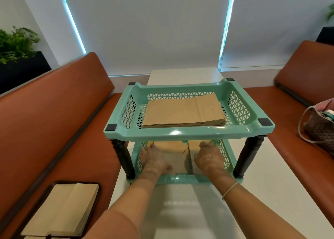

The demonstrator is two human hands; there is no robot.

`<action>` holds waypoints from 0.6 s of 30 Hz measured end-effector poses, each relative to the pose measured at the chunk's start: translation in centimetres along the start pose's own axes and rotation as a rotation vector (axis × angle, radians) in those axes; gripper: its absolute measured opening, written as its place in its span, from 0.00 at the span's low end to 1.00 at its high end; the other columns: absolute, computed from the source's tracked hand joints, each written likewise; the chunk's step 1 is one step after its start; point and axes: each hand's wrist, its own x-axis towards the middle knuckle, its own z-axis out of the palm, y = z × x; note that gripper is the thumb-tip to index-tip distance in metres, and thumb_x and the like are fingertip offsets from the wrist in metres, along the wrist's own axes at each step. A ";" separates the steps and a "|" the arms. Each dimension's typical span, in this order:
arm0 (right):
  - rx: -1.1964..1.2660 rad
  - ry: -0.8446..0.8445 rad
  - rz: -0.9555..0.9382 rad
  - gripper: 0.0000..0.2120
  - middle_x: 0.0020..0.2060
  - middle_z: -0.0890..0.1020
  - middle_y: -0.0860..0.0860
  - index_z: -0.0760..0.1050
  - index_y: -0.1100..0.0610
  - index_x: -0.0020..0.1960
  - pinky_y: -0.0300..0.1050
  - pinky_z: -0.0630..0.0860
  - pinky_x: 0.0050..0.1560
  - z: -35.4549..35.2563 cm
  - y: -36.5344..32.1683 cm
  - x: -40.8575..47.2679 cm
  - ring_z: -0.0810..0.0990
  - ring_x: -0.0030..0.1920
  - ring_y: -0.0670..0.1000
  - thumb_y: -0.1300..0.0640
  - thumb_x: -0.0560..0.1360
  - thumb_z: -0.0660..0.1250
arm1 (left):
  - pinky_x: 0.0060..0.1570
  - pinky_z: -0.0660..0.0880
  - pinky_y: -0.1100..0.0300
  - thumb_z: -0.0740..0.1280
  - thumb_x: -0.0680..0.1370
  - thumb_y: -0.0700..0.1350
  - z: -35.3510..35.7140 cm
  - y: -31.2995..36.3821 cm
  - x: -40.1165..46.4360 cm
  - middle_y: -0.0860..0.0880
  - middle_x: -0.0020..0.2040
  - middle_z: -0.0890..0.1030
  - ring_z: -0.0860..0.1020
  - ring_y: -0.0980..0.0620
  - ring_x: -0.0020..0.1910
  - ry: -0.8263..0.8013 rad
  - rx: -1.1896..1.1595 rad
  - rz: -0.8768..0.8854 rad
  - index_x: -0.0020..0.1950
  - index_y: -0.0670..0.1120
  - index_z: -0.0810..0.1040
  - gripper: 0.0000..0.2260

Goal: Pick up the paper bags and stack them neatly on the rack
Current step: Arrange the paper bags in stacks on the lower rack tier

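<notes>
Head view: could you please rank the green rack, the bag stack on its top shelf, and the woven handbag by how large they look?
1. green rack
2. bag stack on its top shelf
3. woven handbag, though the frame edge crops it, so its rank is unsure.

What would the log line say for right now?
left hand: flat on lower-shelf bags | right hand: same | top-shelf stack: neat | tray bags: waiting

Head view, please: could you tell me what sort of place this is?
Probably a cafe or restaurant booth: orange padded benches flank a narrow white table, with roller blinds behind.
</notes>
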 end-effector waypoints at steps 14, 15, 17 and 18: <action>0.478 -0.119 0.067 0.17 0.52 0.80 0.53 0.74 0.54 0.60 0.45 0.74 0.58 -0.4 -0.8 0.7 0.79 0.50 0.51 0.47 0.75 0.66 | 0.66 0.62 0.61 0.66 0.76 0.54 -4.5 0.1 -0.5 0.44 0.70 0.70 0.66 0.45 0.70 -0.060 -0.935 0.063 0.69 0.44 0.69 0.25; 0.594 -0.147 0.098 0.16 0.48 0.80 0.53 0.75 0.54 0.58 0.47 0.77 0.56 -0.5 -0.8 0.8 0.80 0.47 0.52 0.47 0.75 0.66 | 0.66 0.63 0.61 0.66 0.77 0.50 -4.4 0.1 -0.9 0.44 0.69 0.70 0.66 0.45 0.70 -0.053 -0.895 0.030 0.69 0.43 0.69 0.23; 0.875 -0.260 0.157 0.13 0.44 0.81 0.55 0.75 0.58 0.53 0.50 0.80 0.51 -0.8 -0.9 0.7 0.81 0.43 0.53 0.49 0.75 0.66 | 0.67 0.66 0.56 0.70 0.75 0.46 -4.1 0.1 -1.1 0.44 0.67 0.73 0.70 0.43 0.67 0.007 -0.875 0.008 0.67 0.42 0.70 0.22; 1.005 -0.315 0.186 0.13 0.46 0.82 0.57 0.76 0.60 0.53 0.49 0.81 0.47 -0.9 -0.9 0.7 0.82 0.44 0.54 0.51 0.76 0.65 | 0.65 0.70 0.53 0.73 0.73 0.46 -3.7 0.1 -1.1 0.44 0.65 0.75 0.73 0.43 0.63 -0.033 -0.953 -0.018 0.66 0.42 0.71 0.24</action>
